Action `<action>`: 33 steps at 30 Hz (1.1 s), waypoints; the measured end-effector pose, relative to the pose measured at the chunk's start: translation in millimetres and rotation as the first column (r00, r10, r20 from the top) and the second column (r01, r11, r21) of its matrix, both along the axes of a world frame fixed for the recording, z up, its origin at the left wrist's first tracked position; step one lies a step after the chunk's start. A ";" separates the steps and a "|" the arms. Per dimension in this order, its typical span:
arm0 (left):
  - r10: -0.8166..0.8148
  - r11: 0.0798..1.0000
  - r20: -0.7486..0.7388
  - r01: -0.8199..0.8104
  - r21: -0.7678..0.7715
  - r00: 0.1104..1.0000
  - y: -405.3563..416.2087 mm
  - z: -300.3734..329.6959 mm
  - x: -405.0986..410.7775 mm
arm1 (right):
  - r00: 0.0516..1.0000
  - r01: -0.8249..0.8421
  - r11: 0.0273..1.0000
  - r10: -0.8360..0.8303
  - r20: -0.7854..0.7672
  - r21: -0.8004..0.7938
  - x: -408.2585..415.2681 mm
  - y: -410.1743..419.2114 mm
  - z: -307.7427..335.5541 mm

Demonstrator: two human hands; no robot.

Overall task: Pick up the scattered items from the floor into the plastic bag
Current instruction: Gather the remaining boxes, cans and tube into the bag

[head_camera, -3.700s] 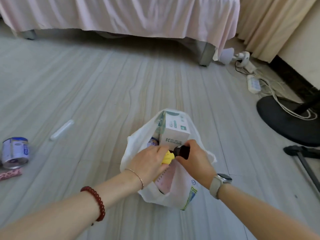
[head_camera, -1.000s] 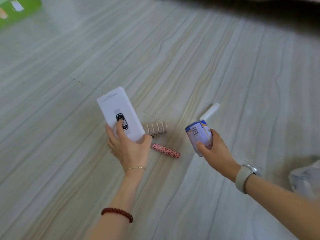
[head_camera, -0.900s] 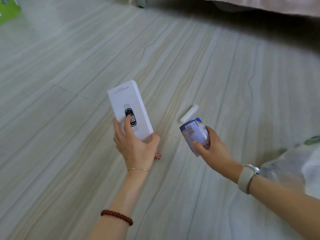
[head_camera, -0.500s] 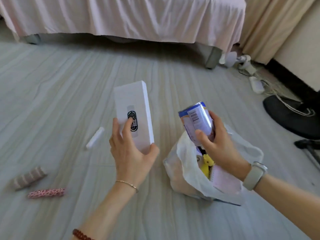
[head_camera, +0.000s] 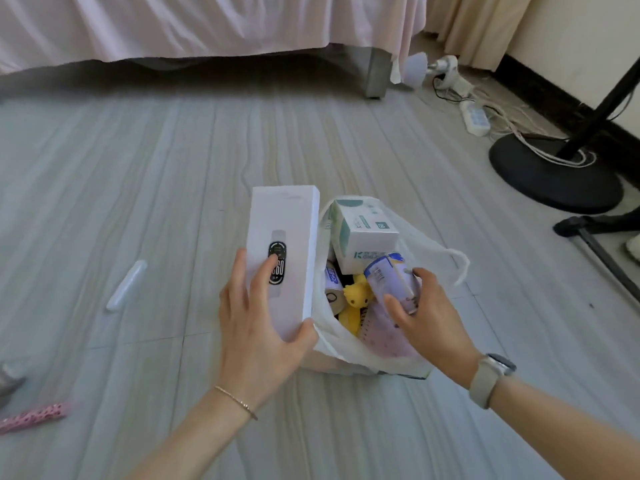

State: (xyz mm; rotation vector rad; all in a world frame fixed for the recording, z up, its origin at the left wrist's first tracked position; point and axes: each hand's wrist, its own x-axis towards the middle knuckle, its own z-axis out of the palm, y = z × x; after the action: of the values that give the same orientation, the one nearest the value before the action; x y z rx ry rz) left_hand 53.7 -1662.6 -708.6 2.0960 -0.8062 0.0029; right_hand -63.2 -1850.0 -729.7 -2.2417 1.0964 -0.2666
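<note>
A white plastic bag [head_camera: 427, 244] stands open on the floor in the middle of the view. Inside it are a white and green box [head_camera: 363, 233], a yellow plush toy [head_camera: 356, 294], a can [head_camera: 334, 289] and a pink notebook [head_camera: 384, 336]. My right hand [head_camera: 429, 323] holds a blue and white can [head_camera: 389, 280] inside the bag's mouth. Just left of the bag, my left hand [head_camera: 256, 327] grips a tall white smart-band box [head_camera: 282, 254] upright. A white tube [head_camera: 126, 285] and a pink spotted stick [head_camera: 33, 418] lie on the floor at the left.
A bed with a pink skirt [head_camera: 207, 26] spans the back, its grey leg [head_camera: 375, 74] at the right. A black fan base [head_camera: 554, 174], a power strip [head_camera: 477, 118] with cables and a black stand foot [head_camera: 599, 237] sit at the right. A grey object [head_camera: 8, 377] pokes in at the left edge.
My right hand has lowered the can from above the bag into its mouth. My left hand has carried the white box right, up against the bag's left side.
</note>
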 end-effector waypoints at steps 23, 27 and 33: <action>-0.424 0.896 0.342 0.334 0.293 0.838 -79.3 -8.1 -6.9 | 0.898 0.314 0.939 -0.343 0.276 0.143 -2.4 -72.6 -0.6; -0.465 0.882 0.450 0.354 0.312 0.762 -100.7 9.4 -1.2 | 0.846 0.283 0.954 -0.295 0.443 0.096 -5.8 -93.4 34.5; -0.686 0.707 0.373 0.450 0.546 0.625 -150.8 25.7 6.2 | 0.853 0.235 0.970 -0.236 0.466 0.061 -4.5 -98.6 42.1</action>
State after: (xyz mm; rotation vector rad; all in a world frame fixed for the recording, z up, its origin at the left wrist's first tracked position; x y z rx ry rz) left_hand 60.0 -1813.4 -682.9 2.1165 -1.9966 0.1088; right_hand -67.7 -1948.6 -687.6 -1.8862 1.0894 -0.8662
